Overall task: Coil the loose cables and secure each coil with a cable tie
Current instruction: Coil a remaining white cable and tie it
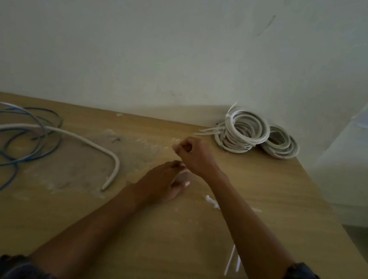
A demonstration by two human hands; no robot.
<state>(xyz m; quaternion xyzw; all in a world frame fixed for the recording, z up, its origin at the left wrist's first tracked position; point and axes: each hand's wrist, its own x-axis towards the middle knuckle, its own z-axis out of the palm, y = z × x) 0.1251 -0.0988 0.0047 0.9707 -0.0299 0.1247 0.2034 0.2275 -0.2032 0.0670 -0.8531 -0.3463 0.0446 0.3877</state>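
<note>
Left hand (165, 184) and right hand (192, 151) are meeting over the table (159, 245)
The right is curling tight, the left resting down; whether either is gripping anything, I cannot tell. Cables (79, 138) are lying loose left, coils (228, 134) back right

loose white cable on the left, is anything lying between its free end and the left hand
Nothing visible does. Only bare, dusty tabletop lies between the left hand and the free end of the loose white cable. The blue cables lie farther left, beyond it.
</note>
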